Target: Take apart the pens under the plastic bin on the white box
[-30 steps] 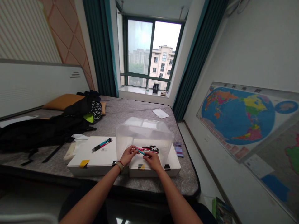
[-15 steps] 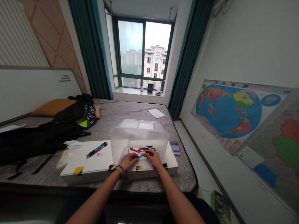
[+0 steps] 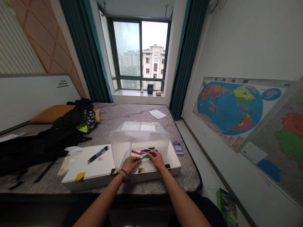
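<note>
Between my two hands is a short blue pen piece [image 3: 143, 157], lying slantwise. My left hand [image 3: 131, 164] pinches its lower left end, and my right hand [image 3: 156, 159] closes around the upper right end. Whether it is a whole pen or only a barrel is too small to tell. Just beyond my fingers, several red and black pen parts [image 3: 136, 152] lie by the open side of a clear plastic box [image 3: 120, 143]. To the left, several pens [image 3: 98, 154], blue, black and red, rest together on a white box [image 3: 80, 160].
A second white box [image 3: 174, 160] sits under the clear box. On the mattress [image 3: 118, 115] lie a phone-like item [image 3: 178, 148], a white paper [image 3: 157, 113], black clothing or bags [image 3: 47, 142] and a tissue [image 3: 74, 149]. The mattress edge runs along the front and right.
My hands keep the same hold on the blue piece, with hardly any movement. The view has shifted slightly.
</note>
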Available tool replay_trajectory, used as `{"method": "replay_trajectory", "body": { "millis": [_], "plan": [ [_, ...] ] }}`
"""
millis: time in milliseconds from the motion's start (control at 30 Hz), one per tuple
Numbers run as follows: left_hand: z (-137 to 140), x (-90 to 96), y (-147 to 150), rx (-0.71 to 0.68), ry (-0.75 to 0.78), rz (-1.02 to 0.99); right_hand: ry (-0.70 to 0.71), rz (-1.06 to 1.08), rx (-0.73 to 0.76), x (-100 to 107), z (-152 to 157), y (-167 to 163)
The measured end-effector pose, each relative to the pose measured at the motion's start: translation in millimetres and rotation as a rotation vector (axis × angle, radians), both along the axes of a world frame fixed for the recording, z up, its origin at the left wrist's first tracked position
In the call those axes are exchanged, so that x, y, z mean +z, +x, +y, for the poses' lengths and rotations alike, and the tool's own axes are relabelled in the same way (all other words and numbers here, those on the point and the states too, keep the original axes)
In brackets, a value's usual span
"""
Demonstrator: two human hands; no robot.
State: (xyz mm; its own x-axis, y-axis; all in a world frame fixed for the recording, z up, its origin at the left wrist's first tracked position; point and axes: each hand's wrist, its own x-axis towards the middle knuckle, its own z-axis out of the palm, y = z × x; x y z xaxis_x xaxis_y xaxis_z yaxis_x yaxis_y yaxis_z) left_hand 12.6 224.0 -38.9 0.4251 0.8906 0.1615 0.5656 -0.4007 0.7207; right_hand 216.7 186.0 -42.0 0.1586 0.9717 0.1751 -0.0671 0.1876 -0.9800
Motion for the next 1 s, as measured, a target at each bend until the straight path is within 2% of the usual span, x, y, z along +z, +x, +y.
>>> {"method": "replay_trajectory", "body": {
  "millis": [300,600,1000],
  "plan": [
    [-7,8.3,1,-0.007,0.040,-0.006,-0.022,0.056,-0.023,2,-1,0],
    [-3,2.4,-1,0.005,0.072,0.022,-0.008,0.038,0.016,1,-1,0],
    [-15,20.6,3,0.038,0.056,0.053,-0.048,0.137,-0.038,0,1,-1]
  ]
}}
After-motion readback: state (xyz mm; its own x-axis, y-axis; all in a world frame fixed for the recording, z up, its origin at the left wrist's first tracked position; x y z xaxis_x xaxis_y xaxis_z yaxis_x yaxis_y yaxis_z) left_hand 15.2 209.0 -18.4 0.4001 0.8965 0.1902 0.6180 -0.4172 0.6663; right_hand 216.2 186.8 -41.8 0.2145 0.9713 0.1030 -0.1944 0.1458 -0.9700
